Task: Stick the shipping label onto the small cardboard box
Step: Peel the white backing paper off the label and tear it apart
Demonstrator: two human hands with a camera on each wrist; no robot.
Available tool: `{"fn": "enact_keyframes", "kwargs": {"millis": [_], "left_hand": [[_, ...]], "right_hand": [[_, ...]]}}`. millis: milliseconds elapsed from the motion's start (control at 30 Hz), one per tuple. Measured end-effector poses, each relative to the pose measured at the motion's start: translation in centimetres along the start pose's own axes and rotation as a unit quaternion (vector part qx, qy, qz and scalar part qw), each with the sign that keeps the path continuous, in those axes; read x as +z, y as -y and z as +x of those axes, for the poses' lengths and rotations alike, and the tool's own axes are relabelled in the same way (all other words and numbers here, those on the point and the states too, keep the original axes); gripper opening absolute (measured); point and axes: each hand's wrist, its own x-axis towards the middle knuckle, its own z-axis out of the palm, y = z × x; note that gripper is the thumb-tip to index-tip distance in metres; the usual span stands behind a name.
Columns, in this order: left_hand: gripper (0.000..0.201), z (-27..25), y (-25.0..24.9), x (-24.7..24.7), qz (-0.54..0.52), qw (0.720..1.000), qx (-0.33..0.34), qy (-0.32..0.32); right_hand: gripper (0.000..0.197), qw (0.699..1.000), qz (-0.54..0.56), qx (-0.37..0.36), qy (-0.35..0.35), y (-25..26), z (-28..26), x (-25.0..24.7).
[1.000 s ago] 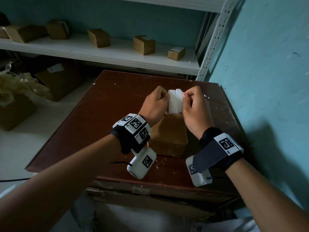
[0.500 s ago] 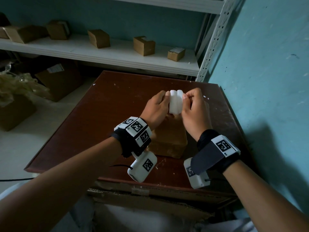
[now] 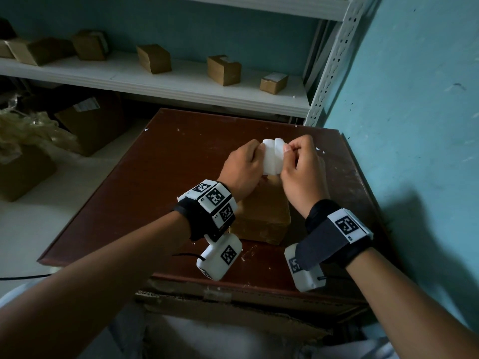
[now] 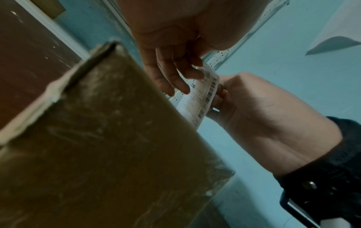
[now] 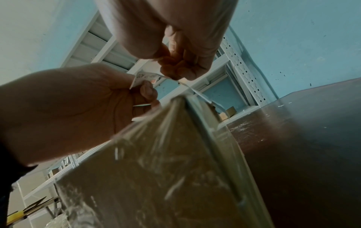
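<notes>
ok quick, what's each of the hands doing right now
Left hand: pinching the shipping label.
Right hand: pinching the same label's other side, above the small cardboard box.

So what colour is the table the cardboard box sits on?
Dark reddish-brown with pale scuffs; the table under the cardboard box shows best in the head view.

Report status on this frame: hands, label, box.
Left hand and right hand both pinch the shipping label, held above the box. Small cardboard box on the table, label not yet stuck. Nothing in the way.
</notes>
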Motion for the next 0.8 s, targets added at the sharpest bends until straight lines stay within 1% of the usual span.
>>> {"fn": "enact_keyframes", "kwargs": {"millis": [333, 467, 600, 800], "left_hand": [[0.028, 0.38, 0.63, 0.07, 0.029, 0.999, 0.028, -0.009], [0.027, 0.28, 0.38, -0.04, 0.022, 0.999, 0.031, -0.01], [0.026, 0.22, 0.33, -0.03, 0.017, 0.999, 0.028, -0.006], [0.027, 0.26, 0.25, -0.14, 0.016, 1.0, 0.024, -0.007]], "right_hand": [[0.01, 1.0, 0.006, -0.001, -0.006, -0.08, 0.14, 0.06], [0.007, 1.0, 0.002, -0.003, -0.001, -0.06, 0.14, -0.07], [0.012, 1.0, -0.003, -0.001, -0.005, -0.04, 0.15, -0.07], [0.012, 1.0, -0.003, -0.003, -0.002, 0.12, 0.15, -0.16]]}}
